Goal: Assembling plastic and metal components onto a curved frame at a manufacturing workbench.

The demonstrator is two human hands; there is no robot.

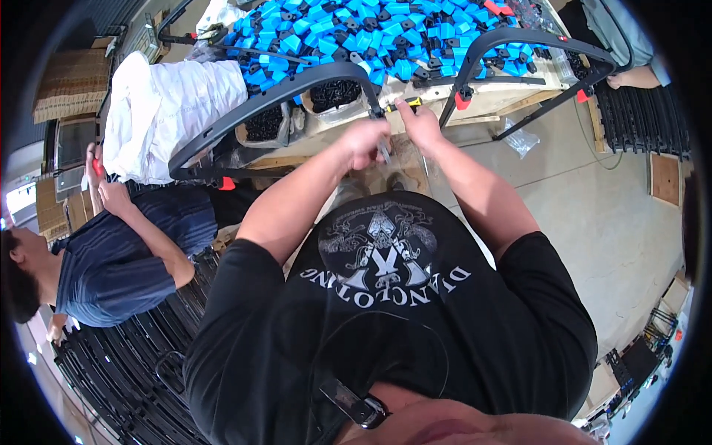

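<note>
My left hand (366,143) is closed just below the end of a curved black tubular frame (285,90). A small grey, shiny piece (384,151) sticks out beside its fingers; the rest of what it holds is hidden. To its right, my right hand (420,127) is closed on a yellow-and-black tool handle (409,103) at the table's near edge. The tool's tip cannot be made out. Another black tubular frame (475,53) with a red clip (463,100) stands to the right of my right hand.
Blue and black plastic parts (334,33) are heaped across the wooden table (489,95). Tubs of black screws (335,96) sit beside a white sack (167,111). One co-worker (133,245) is at left, and another's hand (634,78) is at right by stacked black bars (641,122).
</note>
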